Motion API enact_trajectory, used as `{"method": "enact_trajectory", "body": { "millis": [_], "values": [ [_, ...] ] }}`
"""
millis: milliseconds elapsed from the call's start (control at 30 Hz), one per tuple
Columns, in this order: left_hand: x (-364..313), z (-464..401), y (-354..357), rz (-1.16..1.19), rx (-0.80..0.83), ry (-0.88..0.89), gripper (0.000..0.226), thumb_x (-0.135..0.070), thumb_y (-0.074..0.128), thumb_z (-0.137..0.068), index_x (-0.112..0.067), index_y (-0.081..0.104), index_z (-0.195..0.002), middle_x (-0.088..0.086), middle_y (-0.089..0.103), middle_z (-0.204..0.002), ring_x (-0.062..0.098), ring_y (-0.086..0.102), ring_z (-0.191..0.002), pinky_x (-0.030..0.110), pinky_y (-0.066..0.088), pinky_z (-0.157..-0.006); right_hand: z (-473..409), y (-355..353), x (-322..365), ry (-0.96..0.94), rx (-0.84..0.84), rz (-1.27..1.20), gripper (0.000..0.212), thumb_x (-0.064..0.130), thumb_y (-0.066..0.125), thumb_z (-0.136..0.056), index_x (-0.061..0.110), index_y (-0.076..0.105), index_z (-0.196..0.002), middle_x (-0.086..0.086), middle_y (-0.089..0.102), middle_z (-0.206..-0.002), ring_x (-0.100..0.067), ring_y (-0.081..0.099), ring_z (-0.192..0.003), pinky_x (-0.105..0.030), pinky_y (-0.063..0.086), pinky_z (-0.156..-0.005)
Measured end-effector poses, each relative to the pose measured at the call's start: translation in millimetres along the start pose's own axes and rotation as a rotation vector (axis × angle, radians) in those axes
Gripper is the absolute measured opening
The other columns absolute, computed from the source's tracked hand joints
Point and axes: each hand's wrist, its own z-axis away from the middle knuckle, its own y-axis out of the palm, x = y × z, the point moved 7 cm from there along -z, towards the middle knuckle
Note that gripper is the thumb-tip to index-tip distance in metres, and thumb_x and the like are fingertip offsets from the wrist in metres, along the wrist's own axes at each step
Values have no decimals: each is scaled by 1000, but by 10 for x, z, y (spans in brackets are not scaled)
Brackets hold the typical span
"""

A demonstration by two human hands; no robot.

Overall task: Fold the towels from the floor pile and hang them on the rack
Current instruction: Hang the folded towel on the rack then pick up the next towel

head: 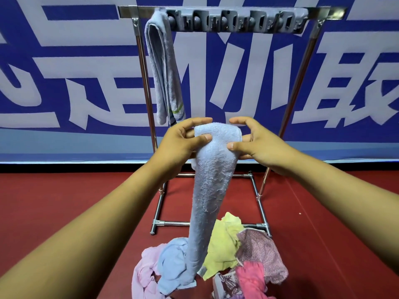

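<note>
While both hands grasp its upper end, the blue towel (207, 190) hangs folded into a long narrow strip, its lower end reaching down among the pile (216, 255) on the floor (64, 201). Left hand (181, 145): thumb pressed on the near face of the towel's top left edge, fingers curled behind it. Right hand (257, 143): thumb pressed on the top right edge, lower fingers behind the cloth, index finger raised clear above it. The towel is held in front of the rack (146, 83), below its top bar and between its two uprights.

Pile: lies on the floor at the near end of the rack's base, partly over the front base bar. Contents seen: a light blue cloth, a pale pink cloth, a yellow cloth, a patterned mauve cloth and a bright pink cloth, all crumpled and overlapping.

Rack: chrome frame, standing on the red floor. One hung towel (162, 67), pale blue and folded, is draped over the left end of the top bar beside the left upright. A grey hook strip (235, 21) runs along the rest of the bar.

Behind the rack stands a banner (64, 61), blue with large white characters.
</note>
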Motion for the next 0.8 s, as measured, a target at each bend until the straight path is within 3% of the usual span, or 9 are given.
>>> {"method": "enact_trajectory", "body": {
  "millis": [133,267,333,433,500,667,800],
  "values": [
    [17,-4,-92,-16,-73,-18,32,3,63,-87,-15,63,-113,-2,75,-82,10,70,-74,24,56,-64,2,-10,21,-18,-16,-8,57,2,65,-87,25,40,-132,-15,72,-89,-21,68,-77,-39,56,-86],
    [52,-18,-171,-44,-169,-37,31,-1,70,-83,-16,65,-109,-1,73,-76,13,67,-71,31,55,-71,8,-64,27,-6,-104,-37,51,4,72,-81,21,46,-121,-25,70,-90,-27,65,-76,-48,54,-88],
    [83,-21,-194,-46,-205,-49,29,-1,72,-81,-18,64,-104,-1,72,-73,13,66,-68,31,54,-70,11,-60,46,-13,-111,-43,45,3,71,-82,20,48,-117,-29,69,-90,-27,63,-74,-48,54,-86],
    [126,-23,-218,-23,-250,-67,35,-3,74,-80,-15,59,-109,13,68,-84,20,64,-72,34,52,-71,9,-29,90,-42,-90,-40,38,2,66,-86,20,48,-114,-32,67,-92,-26,61,-73,-41,57,-80],
    [142,-15,-217,8,-243,-79,35,-5,73,-82,-17,52,-106,15,65,-86,22,61,-73,33,50,-67,3,-22,111,-56,-79,-40,34,1,62,-89,20,47,-113,-33,66,-92,-26,61,-75,-39,57,-79],
    [200,35,-178,87,-106,-104,34,-5,64,-89,-21,40,-106,1,70,-87,10,65,-65,22,51,-58,-7,-36,125,-70,-55,-27,28,3,57,-92,24,47,-108,-34,65,-93,-27,61,-77,-42,56,-84],
    [330,100,-160,149,-58,-142,43,4,64,-85,-22,36,-106,5,72,-98,13,68,-78,25,54,-69,-18,-50,129,-81,-70,-83,31,2,59,-91,20,46,-112,-34,65,-94,-27,63,-76,-40,57,-80]
  ]
}}
